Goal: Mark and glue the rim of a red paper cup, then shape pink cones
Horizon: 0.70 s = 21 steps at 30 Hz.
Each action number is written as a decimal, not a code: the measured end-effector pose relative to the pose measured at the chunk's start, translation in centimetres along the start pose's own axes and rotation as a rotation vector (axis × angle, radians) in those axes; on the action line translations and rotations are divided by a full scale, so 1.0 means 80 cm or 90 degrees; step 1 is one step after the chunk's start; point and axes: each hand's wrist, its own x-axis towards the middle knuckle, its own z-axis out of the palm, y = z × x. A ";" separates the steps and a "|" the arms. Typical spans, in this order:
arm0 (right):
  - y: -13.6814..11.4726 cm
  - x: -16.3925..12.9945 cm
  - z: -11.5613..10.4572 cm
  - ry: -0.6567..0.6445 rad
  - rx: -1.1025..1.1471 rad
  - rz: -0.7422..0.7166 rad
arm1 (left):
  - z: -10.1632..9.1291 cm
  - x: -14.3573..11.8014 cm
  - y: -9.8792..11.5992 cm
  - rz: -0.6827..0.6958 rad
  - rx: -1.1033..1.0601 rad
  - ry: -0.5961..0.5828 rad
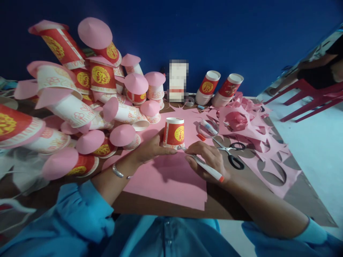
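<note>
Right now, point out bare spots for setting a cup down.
Free: the pink sheet nearer than both hands, and bare table past its right edge. Crowded: the cup pile on the left; scissors and paper scraps on the right.

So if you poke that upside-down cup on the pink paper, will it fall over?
Probably not easily: the paper cup stands on its wider rim, and the left hand steadies it. It looks thin and empty, so likely light; a harder push might slide it across the pink paper sheet or dent it.
</note>
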 end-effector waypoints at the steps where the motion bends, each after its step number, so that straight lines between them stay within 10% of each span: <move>1: 0.000 0.000 0.000 0.001 0.000 -0.001 | 0.000 0.000 0.000 0.000 0.000 -0.001; 21: -0.002 0.001 0.000 -0.003 0.015 -0.006 | -0.001 0.001 -0.002 -0.007 -0.003 -0.001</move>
